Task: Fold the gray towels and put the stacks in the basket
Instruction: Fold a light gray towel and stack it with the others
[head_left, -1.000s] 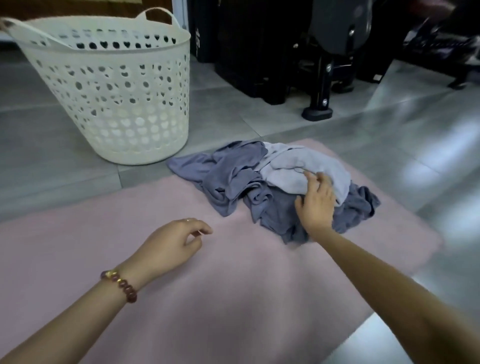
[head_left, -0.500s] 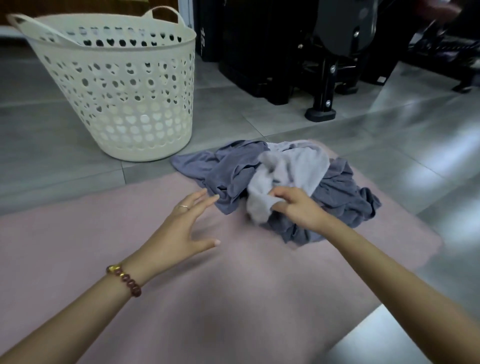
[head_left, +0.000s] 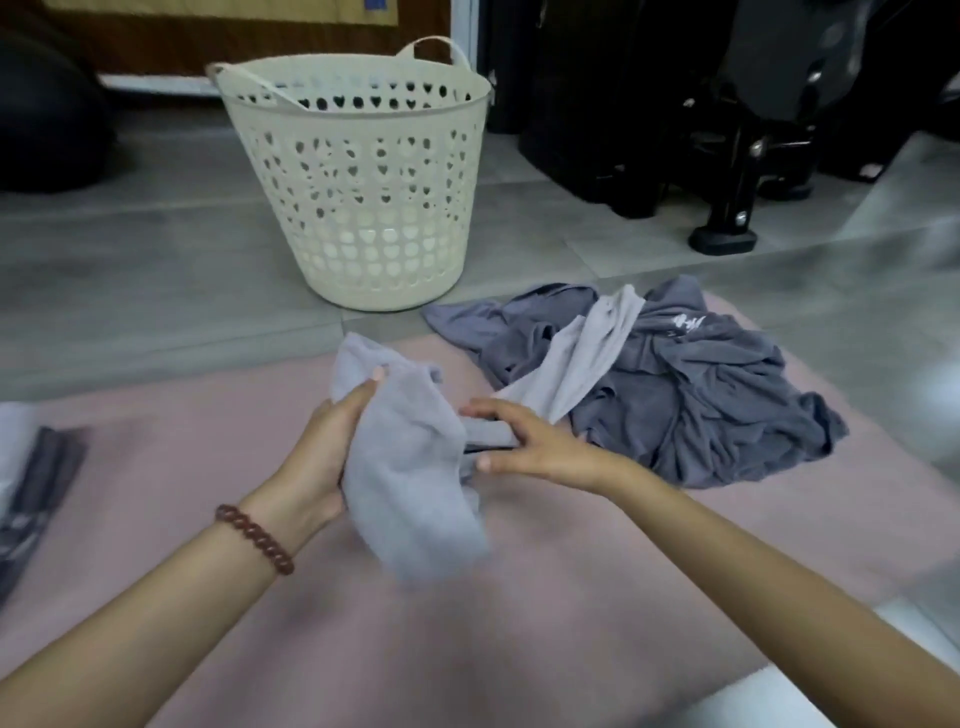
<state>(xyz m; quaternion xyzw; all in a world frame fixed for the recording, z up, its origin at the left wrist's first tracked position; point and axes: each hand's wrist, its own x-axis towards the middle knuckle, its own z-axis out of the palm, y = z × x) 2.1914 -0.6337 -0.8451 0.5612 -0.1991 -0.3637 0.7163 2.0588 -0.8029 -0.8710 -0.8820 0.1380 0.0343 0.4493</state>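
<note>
Barely starting here: left grip (head_left: 319, 457) and right grip (head_left: 530, 441) are both clamping one light towel (head_left: 410, 483), pile (head_left: 691, 400) is lying unfolded, basket (head_left: 363, 208) is looking empty.

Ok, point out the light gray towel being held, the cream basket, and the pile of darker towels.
light gray towel (head_left: 410, 467): head view, middle of the bunched cloth.
cream basket (head_left: 363, 208): head view, perforated front wall.
dark gray towel pile (head_left: 701, 405): head view, centre of the heap.
</note>
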